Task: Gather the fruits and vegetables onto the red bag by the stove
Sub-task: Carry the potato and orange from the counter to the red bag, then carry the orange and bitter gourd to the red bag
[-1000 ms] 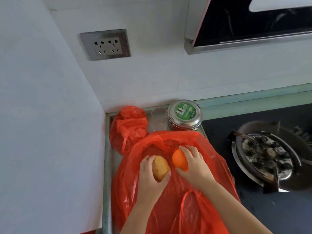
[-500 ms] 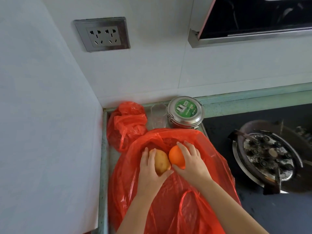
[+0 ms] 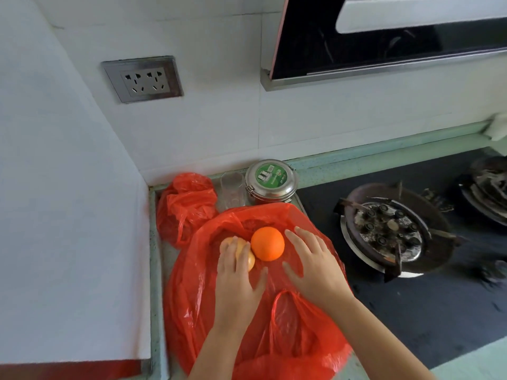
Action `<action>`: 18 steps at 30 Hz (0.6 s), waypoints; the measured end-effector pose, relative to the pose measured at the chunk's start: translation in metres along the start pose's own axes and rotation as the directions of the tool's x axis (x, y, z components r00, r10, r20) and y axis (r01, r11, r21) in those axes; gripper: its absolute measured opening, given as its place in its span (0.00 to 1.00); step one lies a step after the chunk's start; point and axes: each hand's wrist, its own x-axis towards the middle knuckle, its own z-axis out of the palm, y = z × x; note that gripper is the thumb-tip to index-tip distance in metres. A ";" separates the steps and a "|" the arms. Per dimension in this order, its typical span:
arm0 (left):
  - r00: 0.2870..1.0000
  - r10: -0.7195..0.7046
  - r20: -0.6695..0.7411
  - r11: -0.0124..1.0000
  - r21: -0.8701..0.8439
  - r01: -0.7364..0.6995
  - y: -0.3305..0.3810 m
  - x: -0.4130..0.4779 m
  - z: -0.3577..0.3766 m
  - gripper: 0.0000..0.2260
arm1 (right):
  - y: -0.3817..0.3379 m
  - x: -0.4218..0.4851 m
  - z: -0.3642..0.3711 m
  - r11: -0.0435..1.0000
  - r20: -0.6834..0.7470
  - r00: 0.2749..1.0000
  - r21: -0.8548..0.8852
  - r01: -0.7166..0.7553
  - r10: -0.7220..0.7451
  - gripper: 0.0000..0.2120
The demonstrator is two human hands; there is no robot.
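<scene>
Left hand [image 3: 236, 281] rests, fingers together, over the potato [image 3: 250, 261] on the red bag [image 3: 288, 327]. The orange [image 3: 267, 244] also lies on the bag, my right hand [image 3: 315, 266] spread beside it. Behind the bag I see a lidded steel tin [image 3: 271, 182], its green label unreadable.

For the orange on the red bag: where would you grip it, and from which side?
Span the orange at its widest girth, from above and the right: it is a round ball lying free on the bag, potato and left hand crowding its left.
</scene>
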 end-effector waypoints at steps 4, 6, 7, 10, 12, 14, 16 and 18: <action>0.992 0.128 -0.012 0.990 0.058 -0.127 0.026 -0.016 -0.008 0.22 | -0.002 -0.028 -0.020 0.997 -0.069 0.998 -0.074 -0.013 0.008 0.26; 0.982 0.186 -0.030 0.982 0.041 -0.185 0.038 -0.024 -0.011 0.21 | -0.003 -0.044 -0.029 0.995 -0.128 0.992 -0.101 -0.022 0.009 0.25; 0.975 0.221 -0.035 0.975 0.040 -0.220 0.044 -0.028 -0.011 0.20 | -0.004 -0.054 -0.034 0.993 -0.163 0.986 -0.112 -0.037 0.018 0.24; 0.954 0.299 -0.038 0.954 0.033 -0.298 0.061 -0.037 -0.013 0.20 | -0.007 -0.076 -0.048 0.989 -0.231 0.972 -0.130 -0.073 0.042 0.22; 0.937 0.348 -0.016 0.938 0.012 -0.348 0.075 -0.044 -0.014 0.21 | -0.006 -0.094 -0.057 0.984 -0.272 0.960 -0.140 -0.110 0.069 0.22; 0.920 0.392 0.010 0.920 -0.003 -0.392 0.090 -0.050 -0.011 0.20 | -0.004 -0.113 -0.066 0.977 -0.309 0.946 -0.149 -0.152 0.100 0.21; 0.896 0.442 0.040 0.897 -0.022 -0.442 0.105 -0.056 -0.007 0.20 | 0.000 -0.131 -0.075 0.965 -0.350 0.926 -0.159 -0.208 0.142 0.21; 0.870 0.487 0.075 0.873 -0.037 -0.485 0.120 -0.062 -0.002 0.21 | 0.003 -0.150 -0.084 0.952 -0.393 0.900 -0.155 -0.265 0.186 0.20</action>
